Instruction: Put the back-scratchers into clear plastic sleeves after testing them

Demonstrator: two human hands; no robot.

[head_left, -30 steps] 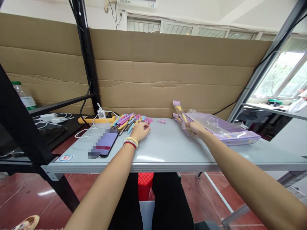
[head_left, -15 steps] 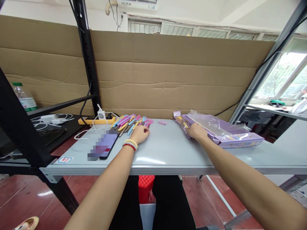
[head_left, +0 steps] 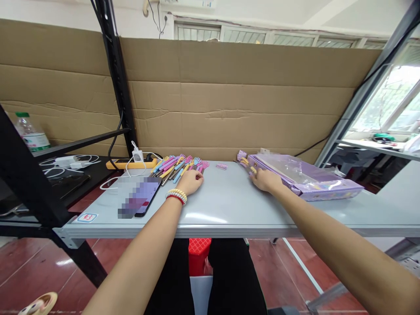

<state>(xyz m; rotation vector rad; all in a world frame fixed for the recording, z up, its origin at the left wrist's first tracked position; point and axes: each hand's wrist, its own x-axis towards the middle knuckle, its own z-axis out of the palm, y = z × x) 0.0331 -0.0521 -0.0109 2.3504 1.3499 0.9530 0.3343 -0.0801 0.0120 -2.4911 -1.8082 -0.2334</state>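
Slim clear packet (head_left: 242, 155) with lilac end and yellow bits inside lies right of frame centre, on the grey tabletop (head_left: 223, 201). Long axis runs upper left to lower right: lilac end points to upper left, lower end goes under my right hand (head_left: 265, 180). Right hand palm-down, fingers partly curled on the packet; can't tell from here if it's gripped or just pressed.

My left hand (head_left: 189, 181), left of centre, is loosely curled at the lower right edge of the fork pile (head_left: 172, 165); fingertips partly hidden, can't tell if it has hold of one. Forks are pink, blue, yellow, purple; long axes mostly slant lower left to upper right, visible pronged heads toward upper right.

Containers: shallow purple box (head_left: 334, 190), right side, long axis sloping down to the right, clear film (head_left: 300, 168) across the top; can't make out contents. Its left end sits just beside the packet. Green-capped bottle (head_left: 34, 136) far left, level inside unclear.

Small pink piece (head_left: 222, 166) between pile and packet. Phone (head_left: 151, 197) lower left of the pile.
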